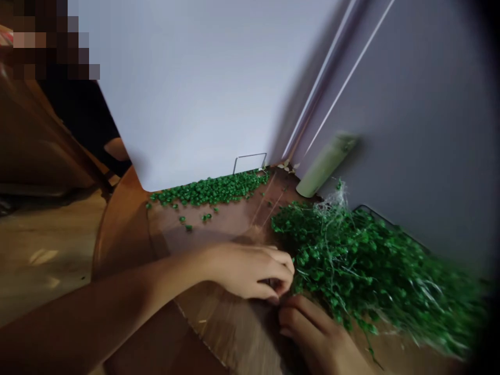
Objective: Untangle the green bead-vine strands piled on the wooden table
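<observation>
My left hand (253,271) reaches over the wooden table, its fingers curled inward and thumb tip close to them. Almost touching it is my right hand (320,333), also with bent fingers pressed together. Whatever lies between the fingertips is hidden or too small to name. Just beyond both hands spreads a heap of tangled green plastic-looking sprigs (359,255) with whitish stringy strands. A band of small loose green pieces (214,190) lies farther off to the left, with a few scattered nearer to me.
Two pale upright panels, one ahead (195,94) and one on the right (422,130), wall in the round wooden table (121,224). A light green cylinder (326,164) stands tilted in the picture near their corner. Behind the left panel, part of another person's hand (116,149) shows.
</observation>
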`<state>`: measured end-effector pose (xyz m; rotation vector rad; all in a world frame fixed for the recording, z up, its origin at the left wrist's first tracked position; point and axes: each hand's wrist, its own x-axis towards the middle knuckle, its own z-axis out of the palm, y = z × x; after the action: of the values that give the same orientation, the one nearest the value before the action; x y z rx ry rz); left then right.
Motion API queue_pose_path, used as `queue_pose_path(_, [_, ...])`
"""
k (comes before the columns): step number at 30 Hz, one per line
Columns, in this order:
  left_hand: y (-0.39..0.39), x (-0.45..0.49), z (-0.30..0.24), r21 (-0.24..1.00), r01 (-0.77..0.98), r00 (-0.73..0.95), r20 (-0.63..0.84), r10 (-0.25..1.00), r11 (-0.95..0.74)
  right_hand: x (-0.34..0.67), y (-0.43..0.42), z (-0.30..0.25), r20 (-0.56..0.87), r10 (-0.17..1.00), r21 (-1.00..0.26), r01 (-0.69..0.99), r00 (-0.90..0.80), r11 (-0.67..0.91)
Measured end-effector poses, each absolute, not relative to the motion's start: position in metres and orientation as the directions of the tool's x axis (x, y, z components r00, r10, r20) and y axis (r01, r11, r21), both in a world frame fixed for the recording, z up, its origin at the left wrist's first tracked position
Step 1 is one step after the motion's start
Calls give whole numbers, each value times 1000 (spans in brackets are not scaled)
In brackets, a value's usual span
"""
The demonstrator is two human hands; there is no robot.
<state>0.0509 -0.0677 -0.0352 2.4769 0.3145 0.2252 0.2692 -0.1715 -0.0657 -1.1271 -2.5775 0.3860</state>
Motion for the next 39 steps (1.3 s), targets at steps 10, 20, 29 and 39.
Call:
queue_pose_path(10, [-50, 40, -27, 503, 367, 800, 259, 541, -783, 270, -174, -35, 258, 827, -631, 561, -500, 536])
queue_pose_path(20, [-22, 37, -48, 398, 354, 698, 490, 522, -846, 300, -218, -20, 341, 929, -619, 710, -143, 336])
queue_pose_path(29, [-19, 37, -50, 417, 352, 685, 496, 534, -838, 308, -267, -54, 177, 918, -255, 884, -355, 391])
queue_pose_path(39, [-22, 41, -53, 423, 351, 698, 477, 534, -836, 276, -231, -63, 114, 913, -333, 851, -391, 406])
